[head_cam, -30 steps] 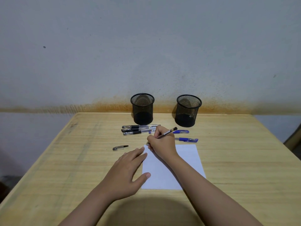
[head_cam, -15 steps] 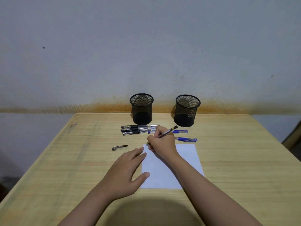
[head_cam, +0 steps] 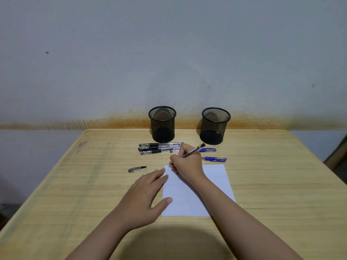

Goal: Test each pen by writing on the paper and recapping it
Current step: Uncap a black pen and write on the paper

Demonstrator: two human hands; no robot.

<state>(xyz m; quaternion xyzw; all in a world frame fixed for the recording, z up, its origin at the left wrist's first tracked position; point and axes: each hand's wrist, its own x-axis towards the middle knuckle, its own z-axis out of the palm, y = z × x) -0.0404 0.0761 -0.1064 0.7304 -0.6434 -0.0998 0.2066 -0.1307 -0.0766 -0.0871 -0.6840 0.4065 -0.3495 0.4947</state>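
From the head view I see the right hand (head_cam: 185, 163) with its fingers curled around a black pen (head_cam: 193, 151), the tip down at the far left corner of the white paper (head_cam: 212, 186) and the barrel slanting up and away to the right. The left hand (head_cam: 144, 199) lies flat with straight, relaxed fingers, its fingertips and thumb resting on the paper's left edge and the palm on the wooden table (head_cam: 84, 184). The pen's loose cap (head_cam: 136, 169) lies on the table to the left of the paper, apart from both hands. Beyond the paper, a cluster of three capped black pens (head_cam: 157, 148) lies side by side, nearly parallel to the table's far edge. Two blue pens are there too: one blue pen (head_cam: 207, 150) partly hidden behind the right hand, another blue pen (head_cam: 214, 158) just past the paper's far edge. At the back of the table stand two black mesh cups, upright, the left cup (head_cam: 162, 123) just behind the black pens and the right cup (head_cam: 215, 125) well apart from it. I cannot make out any ink marks on the paper.
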